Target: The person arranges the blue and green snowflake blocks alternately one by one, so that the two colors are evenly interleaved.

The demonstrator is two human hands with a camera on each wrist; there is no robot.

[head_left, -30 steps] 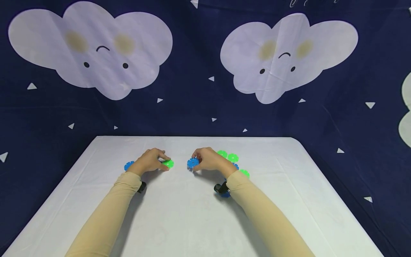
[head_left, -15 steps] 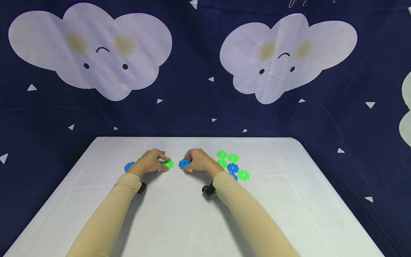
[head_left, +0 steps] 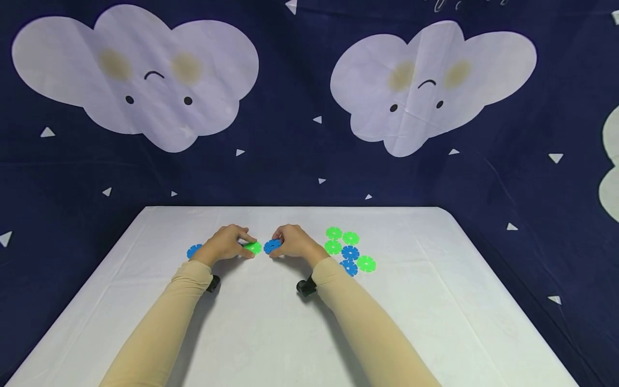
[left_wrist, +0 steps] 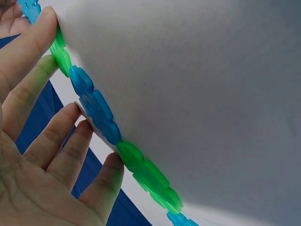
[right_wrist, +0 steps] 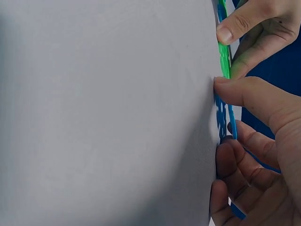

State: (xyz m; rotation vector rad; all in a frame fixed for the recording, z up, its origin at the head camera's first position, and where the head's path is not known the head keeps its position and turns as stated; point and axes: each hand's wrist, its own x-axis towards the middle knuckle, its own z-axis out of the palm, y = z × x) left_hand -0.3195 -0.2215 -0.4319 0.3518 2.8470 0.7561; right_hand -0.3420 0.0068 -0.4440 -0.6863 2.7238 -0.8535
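My left hand [head_left: 221, 244] pinches a green notched building disc [head_left: 254, 247] between thumb and forefinger, flat on the white table. In the left wrist view that disc ends a row in which a blue disc [left_wrist: 98, 109], another green disc [left_wrist: 149, 176] and a further blue one follow edge to edge; the other fingers rest along the row. My right hand [head_left: 296, 243] holds a blue notched disc [head_left: 272, 246] by its edges, slightly tilted. From the right wrist view, this blue disc [right_wrist: 232, 121] is close beside the green one [right_wrist: 225, 60]; whether their edges touch, I cannot tell.
Right of my right hand lie several loose discs, green [head_left: 366, 264] and blue [head_left: 350, 252], in a loose cluster. A blue disc [head_left: 194, 250] shows left of my left wrist. The table [head_left: 271, 333] meets a dark blue cloth backdrop [head_left: 290, 177] at its far edge.
My right hand has moved left with the blue disc, bringing it close to the green disc, and uncovering the loose discs on the right. My left hand has stayed in place.
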